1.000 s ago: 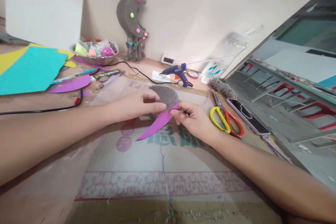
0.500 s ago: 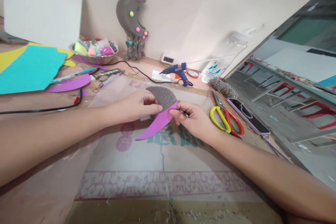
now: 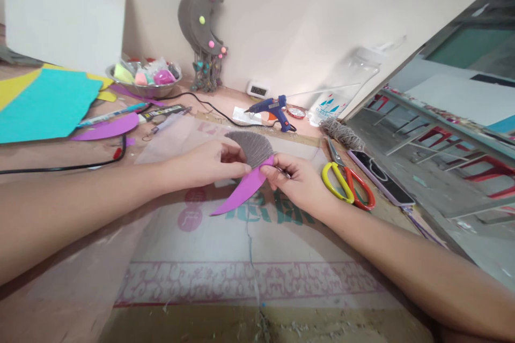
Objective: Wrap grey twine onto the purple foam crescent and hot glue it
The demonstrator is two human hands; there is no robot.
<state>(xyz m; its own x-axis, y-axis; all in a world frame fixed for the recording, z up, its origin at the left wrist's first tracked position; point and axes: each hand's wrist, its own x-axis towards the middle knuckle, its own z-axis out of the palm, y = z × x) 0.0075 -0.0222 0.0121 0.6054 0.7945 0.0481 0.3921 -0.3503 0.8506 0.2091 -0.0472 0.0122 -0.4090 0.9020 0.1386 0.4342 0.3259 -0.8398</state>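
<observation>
A purple crescent cut-out, its upper half wound with grey twine, is held just above the printed sack sheet. My left hand grips it from the left, fingers closed on the wound part. From the right, my right hand pinches the crescent's edge where twine meets purple; a thin strand of twine shows between its fingers.
Yellow-and-red scissors and a phone lie right of my hands, a twine ball behind them. A blue glue gun, a bowl of pom-poms, a finished moon hanging, coloured foam sheets and a black cable lie beyond.
The crescent and both hands have barely shifted; the purple tip moved slightly, and my grip on it stays the same.
</observation>
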